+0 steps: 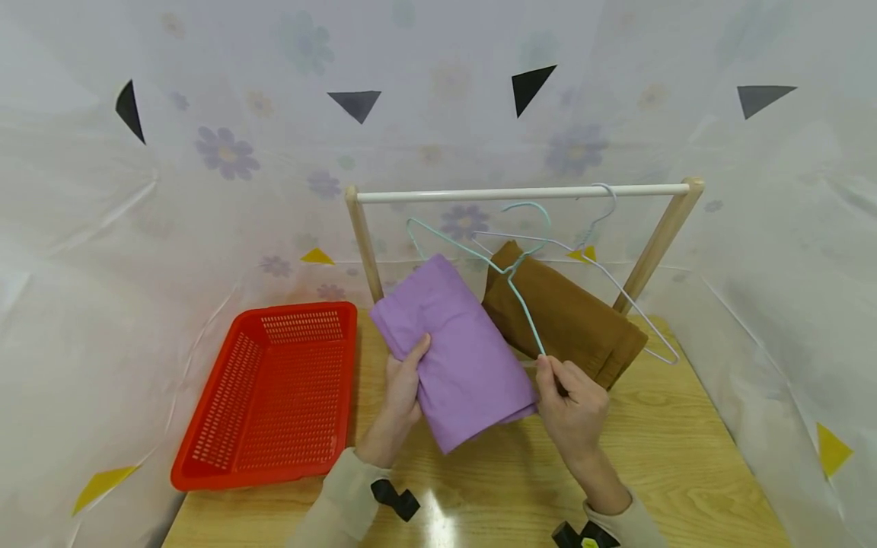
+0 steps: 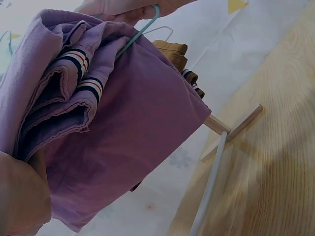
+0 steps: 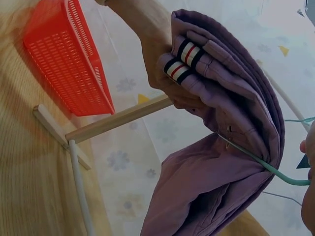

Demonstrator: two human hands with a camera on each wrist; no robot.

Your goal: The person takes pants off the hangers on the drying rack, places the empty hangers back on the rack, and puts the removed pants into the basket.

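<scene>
Folded purple trousers [image 1: 473, 365] hang over a mint-green hanger [image 1: 526, 312] held above the table. My left hand [image 1: 403, 384] grips their left side, thumb on top; the other fingers are hidden behind the cloth. With the right hand [image 1: 577, 407] I pinch the hanger's lower right corner. Its hook points up, free of the rail. In the left wrist view, the trousers [image 2: 133, 118] show striped bands near the openings. The right wrist view shows the green bar [image 3: 256, 158] running into the fold of the cloth.
Behind stands a wooden rack with a white rail [image 1: 466, 195]. Brown trousers [image 1: 569, 312] hang from it on a pale lilac hanger [image 1: 633, 301]. A red plastic basket [image 1: 256, 481] sits on the wooden table [image 1: 658, 457] at the left. Patterned sheeting surrounds the table.
</scene>
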